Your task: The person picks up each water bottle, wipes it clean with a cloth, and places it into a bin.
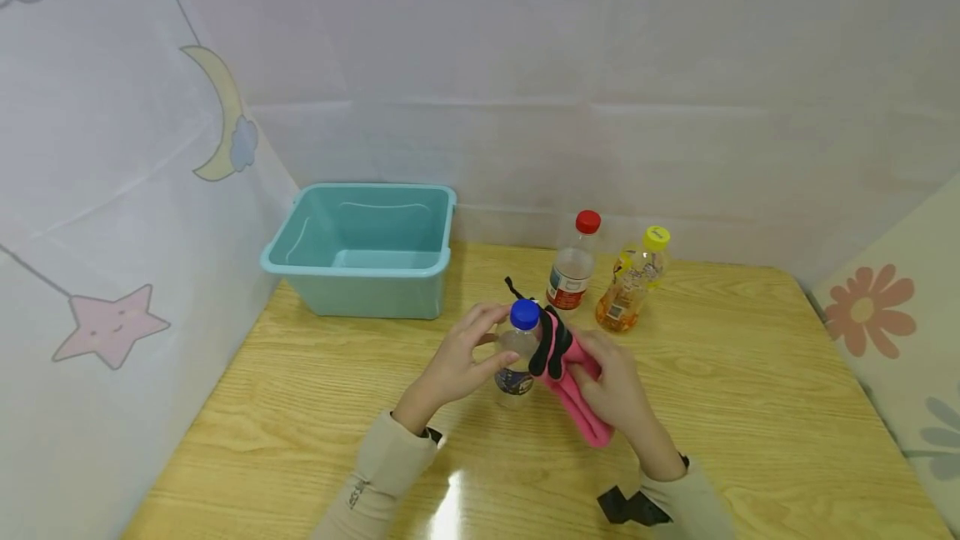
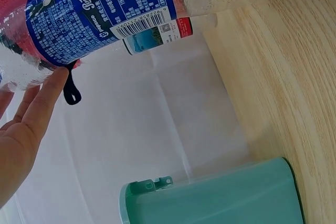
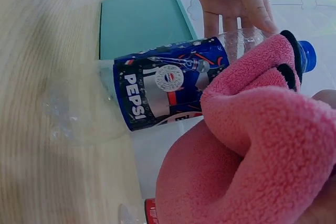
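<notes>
Left hand (image 1: 462,358), loosely curved, held the Pepsi bottle (image 1: 521,346); right hand (image 1: 617,383), curled, gripped a pink cloth (image 1: 579,408) against the bottle.

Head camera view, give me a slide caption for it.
Left hand holding a blue-capped bottle, right hand gripping a pink cloth beside it, teal tub beyond.

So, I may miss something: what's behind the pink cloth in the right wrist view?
The Pepsi bottle and a red-labelled bottle partly show past the pink cloth; their covered parts can't be seen.
</notes>
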The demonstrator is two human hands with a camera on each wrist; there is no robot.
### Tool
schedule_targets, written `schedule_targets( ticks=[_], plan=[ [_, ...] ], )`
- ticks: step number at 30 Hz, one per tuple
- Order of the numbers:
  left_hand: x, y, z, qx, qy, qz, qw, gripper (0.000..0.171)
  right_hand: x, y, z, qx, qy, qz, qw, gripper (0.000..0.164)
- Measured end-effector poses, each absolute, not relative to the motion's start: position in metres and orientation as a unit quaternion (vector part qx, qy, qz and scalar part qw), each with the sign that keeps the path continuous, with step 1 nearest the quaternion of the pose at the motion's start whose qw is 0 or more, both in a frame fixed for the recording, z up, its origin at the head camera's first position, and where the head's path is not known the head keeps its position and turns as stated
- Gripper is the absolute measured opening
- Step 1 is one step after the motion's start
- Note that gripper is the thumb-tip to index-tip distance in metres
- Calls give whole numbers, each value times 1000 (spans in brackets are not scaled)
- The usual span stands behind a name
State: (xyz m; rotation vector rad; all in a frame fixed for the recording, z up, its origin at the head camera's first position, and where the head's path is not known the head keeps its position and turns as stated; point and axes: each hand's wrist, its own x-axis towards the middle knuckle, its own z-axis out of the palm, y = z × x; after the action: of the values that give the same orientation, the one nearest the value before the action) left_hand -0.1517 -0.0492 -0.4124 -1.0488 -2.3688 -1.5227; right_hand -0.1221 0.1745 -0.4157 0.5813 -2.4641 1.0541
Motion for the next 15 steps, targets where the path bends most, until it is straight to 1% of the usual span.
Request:
schedule_targets(
  ticks=[10,15],
  plan=[
    [-151,-47,-411,-341,-784,-516,59,54,-122,170,-430,196,-868,403,214,46],
    [-141,-47,-391,-338,-788,-512,57,50,-123,168,-437,197,-861,416,215,48]
  ],
)
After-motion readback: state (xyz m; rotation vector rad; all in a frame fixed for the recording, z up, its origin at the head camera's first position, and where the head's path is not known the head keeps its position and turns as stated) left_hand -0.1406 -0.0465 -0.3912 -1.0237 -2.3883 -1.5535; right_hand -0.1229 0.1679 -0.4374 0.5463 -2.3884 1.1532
